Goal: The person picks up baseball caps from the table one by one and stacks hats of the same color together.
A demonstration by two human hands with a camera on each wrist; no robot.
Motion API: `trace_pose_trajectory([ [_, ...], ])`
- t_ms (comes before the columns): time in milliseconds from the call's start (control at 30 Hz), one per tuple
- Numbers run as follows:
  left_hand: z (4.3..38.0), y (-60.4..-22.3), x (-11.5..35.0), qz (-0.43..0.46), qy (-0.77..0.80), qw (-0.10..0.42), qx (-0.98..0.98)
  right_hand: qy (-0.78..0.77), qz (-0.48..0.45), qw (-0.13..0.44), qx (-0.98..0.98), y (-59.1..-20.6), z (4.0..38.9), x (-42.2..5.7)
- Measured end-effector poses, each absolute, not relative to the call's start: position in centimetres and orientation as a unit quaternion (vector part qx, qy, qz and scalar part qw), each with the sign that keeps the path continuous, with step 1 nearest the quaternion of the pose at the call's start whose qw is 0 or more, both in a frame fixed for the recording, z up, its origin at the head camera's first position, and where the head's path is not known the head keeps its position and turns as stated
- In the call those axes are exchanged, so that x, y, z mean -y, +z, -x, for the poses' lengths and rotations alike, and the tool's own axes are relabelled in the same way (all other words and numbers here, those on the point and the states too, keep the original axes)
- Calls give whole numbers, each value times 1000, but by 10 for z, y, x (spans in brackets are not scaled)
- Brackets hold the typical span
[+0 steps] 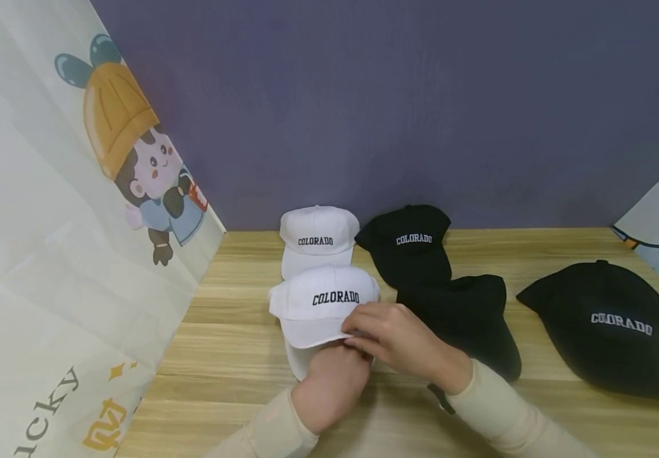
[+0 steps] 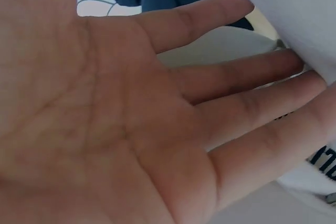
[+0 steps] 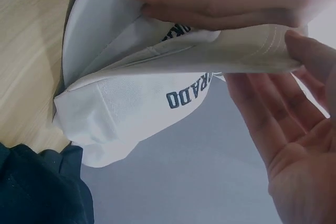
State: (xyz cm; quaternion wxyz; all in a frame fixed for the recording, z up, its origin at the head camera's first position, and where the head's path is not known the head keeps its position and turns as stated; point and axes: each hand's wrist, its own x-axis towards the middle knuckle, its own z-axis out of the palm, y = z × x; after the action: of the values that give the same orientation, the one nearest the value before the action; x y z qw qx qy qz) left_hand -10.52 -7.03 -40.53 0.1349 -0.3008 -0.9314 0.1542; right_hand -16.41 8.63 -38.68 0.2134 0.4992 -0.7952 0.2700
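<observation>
Two white caps lie one on the other near the middle of the table in the head view. The upper white cap reads COLORADO; of the lower white cap, mainly the brim shows below it. My right hand pinches the upper cap's brim at its right side, fingers on top and thumb beneath, as the right wrist view also shows. Palm exposed, my left hand reaches its straight fingers between the two brims. In the head view the left fingertips are hidden under the upper brim.
Another white cap sits behind, against the dark back panel. Beside it is a black cap, with a second black cap in front, partly behind my right arm. A third black cap lies far right.
</observation>
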Motion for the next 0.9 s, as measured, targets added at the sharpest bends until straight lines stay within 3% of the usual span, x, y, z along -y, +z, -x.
trace_pose_trajectory([
  [267,105,-385,75,356,96,15,929,275,-509,193,792,-389,165,-85],
  [567,97,-356,83,474,30,-20,880,275,-521,142,796,-395,169,-84],
  [667,97,-346,86,484,-3,4,875,249,-499,117,822,-400,166,-81],
  [900,116,-333,103,427,-66,170,886,209,-453,111,859,-416,160,-75],
])
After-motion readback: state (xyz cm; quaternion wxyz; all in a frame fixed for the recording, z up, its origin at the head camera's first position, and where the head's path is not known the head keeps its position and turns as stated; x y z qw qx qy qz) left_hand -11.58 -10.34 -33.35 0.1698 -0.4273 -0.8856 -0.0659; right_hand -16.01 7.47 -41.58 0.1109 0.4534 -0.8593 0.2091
